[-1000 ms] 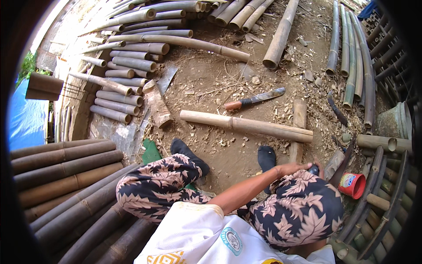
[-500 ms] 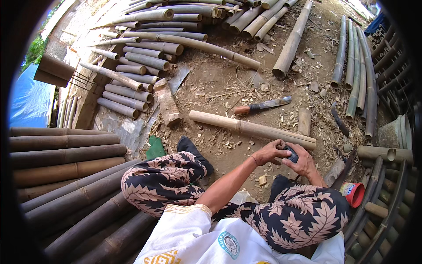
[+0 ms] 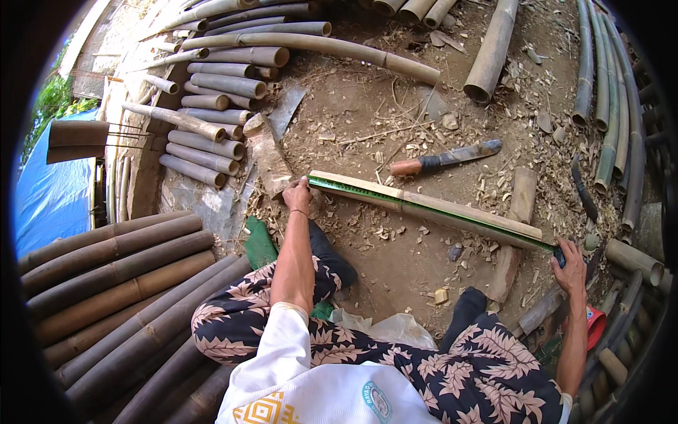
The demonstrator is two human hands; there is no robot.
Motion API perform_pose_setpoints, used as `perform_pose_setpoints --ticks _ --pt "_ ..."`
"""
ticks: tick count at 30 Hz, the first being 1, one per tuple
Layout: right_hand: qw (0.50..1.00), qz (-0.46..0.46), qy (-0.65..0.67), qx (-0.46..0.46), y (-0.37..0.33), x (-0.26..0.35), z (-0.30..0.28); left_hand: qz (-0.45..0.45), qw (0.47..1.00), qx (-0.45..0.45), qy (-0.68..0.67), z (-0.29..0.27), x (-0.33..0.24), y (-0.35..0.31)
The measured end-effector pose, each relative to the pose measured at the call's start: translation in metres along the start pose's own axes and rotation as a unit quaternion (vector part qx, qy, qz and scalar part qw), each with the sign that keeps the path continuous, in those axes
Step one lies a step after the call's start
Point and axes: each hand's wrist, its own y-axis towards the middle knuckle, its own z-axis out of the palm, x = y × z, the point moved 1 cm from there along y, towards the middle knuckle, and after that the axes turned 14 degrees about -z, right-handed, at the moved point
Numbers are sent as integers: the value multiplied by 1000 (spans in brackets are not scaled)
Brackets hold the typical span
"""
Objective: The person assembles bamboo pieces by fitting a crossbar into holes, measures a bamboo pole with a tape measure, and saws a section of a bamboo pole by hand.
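As both arms spread wide — left grip pinching green tape, right grip clasping its black case

Lettered badge on shirt, unreadable markings on tape

Bamboo yard, open air, daytime

Bare brown earth is strewn with pale shavings. The upper-left side is lined with stacked bamboo lengths; the lower left is filled by darker poles, the upper right by long poles. At far left, a blue tarp is bordered by green foliage. The upper-left corner is brightly sunlit.
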Motion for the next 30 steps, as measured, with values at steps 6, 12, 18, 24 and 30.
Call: perform_pose_setpoints --ticks 6,12,18,24,30 --pt "990 80 1 115 22 -9 0 -62 995 75 34 14 6 15" --pt "986 60 51 145 32 -13 9 327 681 -127 643 35 -6 -8" --pt "982 79 72 156 23 -15 13 270 809 404 331 196 -28 -289" --pt "986 71 80 130 19 -15 19 265 590 554 524 314 28 -420" --pt "990 66 67 108 14 -13 22 507 434 500 552 341 76 -412"
